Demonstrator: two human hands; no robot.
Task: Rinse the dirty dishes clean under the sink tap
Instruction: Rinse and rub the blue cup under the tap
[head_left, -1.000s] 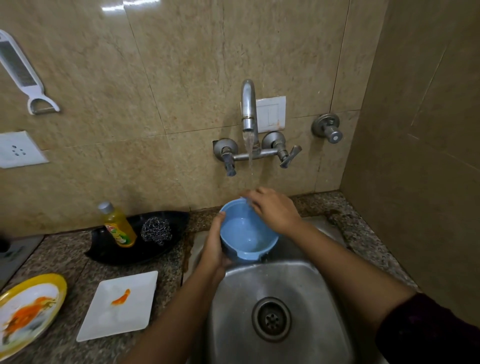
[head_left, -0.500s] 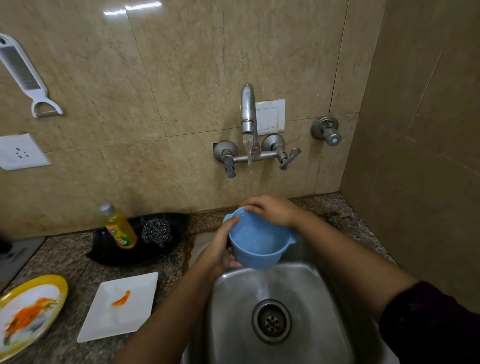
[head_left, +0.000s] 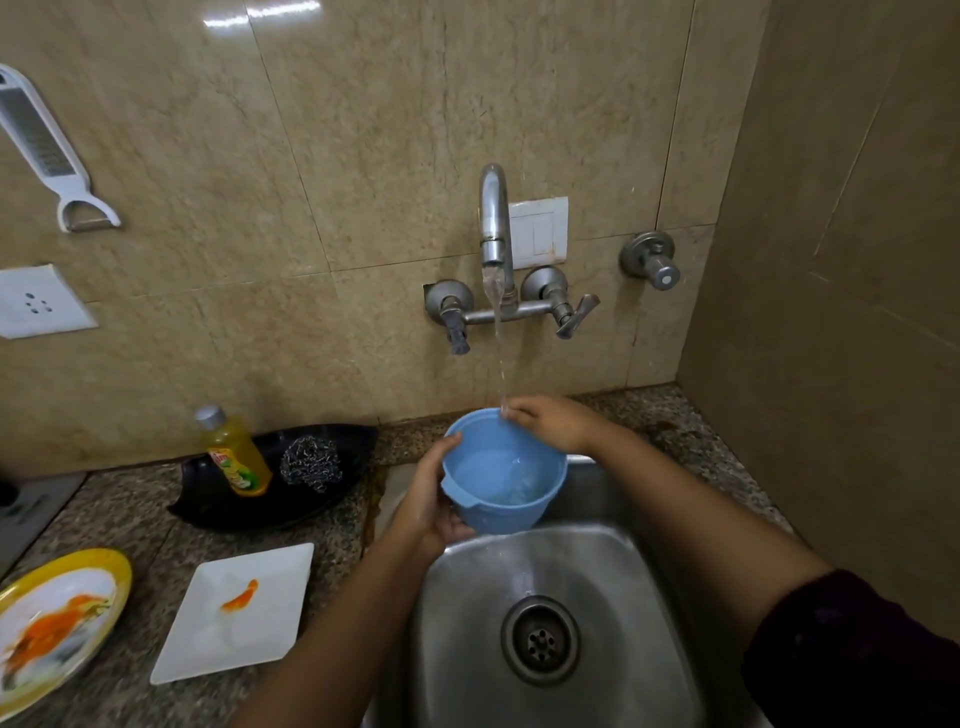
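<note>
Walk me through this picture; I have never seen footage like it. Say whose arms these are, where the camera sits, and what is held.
No machine here: a person wears one camera on the head, looking down at their own arms. The left hand grips the side of a blue bowl; the right hand holds its far rim. Water from the tap falls at that rim, above the steel sink. On the counter wait a stained square white plate and a yellow-rimmed plate.
</note>
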